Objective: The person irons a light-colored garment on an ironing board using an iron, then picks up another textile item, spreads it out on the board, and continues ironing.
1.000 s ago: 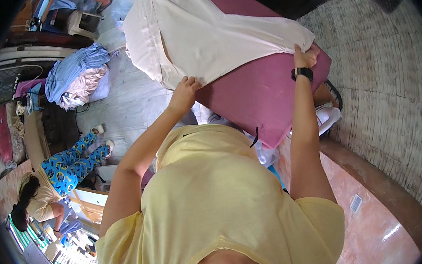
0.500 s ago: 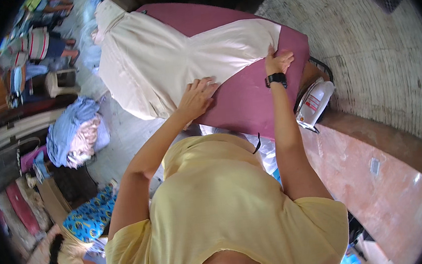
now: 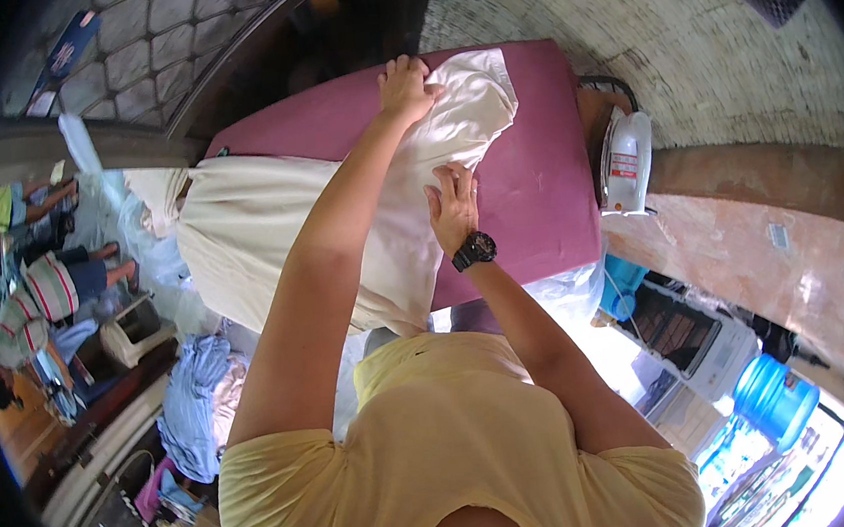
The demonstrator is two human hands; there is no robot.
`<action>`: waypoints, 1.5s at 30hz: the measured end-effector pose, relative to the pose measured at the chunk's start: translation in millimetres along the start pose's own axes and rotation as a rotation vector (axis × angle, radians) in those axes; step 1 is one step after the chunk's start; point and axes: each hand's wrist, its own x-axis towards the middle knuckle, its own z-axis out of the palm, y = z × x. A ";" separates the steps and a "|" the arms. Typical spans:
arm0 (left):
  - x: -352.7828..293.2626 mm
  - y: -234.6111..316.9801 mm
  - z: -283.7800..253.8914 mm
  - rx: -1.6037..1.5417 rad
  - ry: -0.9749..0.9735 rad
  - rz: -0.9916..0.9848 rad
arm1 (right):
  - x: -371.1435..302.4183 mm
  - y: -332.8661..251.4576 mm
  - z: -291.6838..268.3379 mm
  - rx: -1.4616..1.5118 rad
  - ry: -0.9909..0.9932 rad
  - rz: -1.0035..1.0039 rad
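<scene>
A cream cloth garment (image 3: 266, 202) lies over a padded ironing board with a maroon cover (image 3: 537, 143), one narrow part reaching right. At that part's far edge my left hand (image 3: 409, 91) rests with its thumb apart from the bent fingers, touching the cloth. My right hand (image 3: 454, 205), watch on the wrist, lies on the near edge with fingers spread. Wrinkles run through the cloth between the hands. The garment's lower left side hangs over the board's near edge, partly hidden by my left forearm. A white iron (image 3: 624, 163) rests at the board's right end.
A dark metal grille (image 3: 152, 46) stands beyond the board at far left. Blue clothes (image 3: 194, 409) are heaped at left, near a beige plastic stool (image 3: 137, 329). Other people (image 3: 53, 286) are farther left. A blue water jug (image 3: 775, 401) stands at lower right.
My left hand has moved to the garment's far edge, my right hand inward to its near edge. The narrow part is now bunched and shorter. My view has turned and shifted.
</scene>
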 end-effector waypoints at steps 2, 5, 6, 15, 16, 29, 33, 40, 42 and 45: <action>10.9 1.8 11.5 -0.075 -0.011 0.089 | -2.3 -3.9 -3.0 -0.044 -0.017 0.012; 20.1 -8.0 17.5 -0.383 0.207 0.169 | -2.2 -5.6 -5.5 0.013 -0.075 0.074; 19.1 -12.3 18.3 -0.403 0.294 0.186 | -2.7 -6.4 -5.6 0.036 -0.068 0.095; -89.0 -10.3 18.0 -0.101 -0.218 0.673 | 13.0 33.9 -21.1 0.369 0.001 0.109; -102.1 -4.8 17.0 -0.052 -0.171 0.620 | 14.3 43.9 -37.3 0.246 0.001 0.223; -105.6 6.7 1.8 -0.085 -0.219 0.563 | 66.8 261.8 -247.0 0.038 0.092 0.799; -60.3 -8.1 -0.2 -0.665 -0.084 0.359 | 77.7 170.7 -254.7 0.238 0.128 0.810; 75.4 -62.2 -23.9 -0.749 -0.443 -0.058 | 64.5 -7.7 -195.1 0.240 -0.263 0.542; 90.7 -50.5 -31.7 -0.745 -0.598 -0.188 | 57.1 -13.0 -130.5 0.223 -0.183 0.270; 101.7 -44.8 -38.2 -0.675 -0.745 -0.201 | 62.9 -58.7 -64.3 0.160 -0.089 0.113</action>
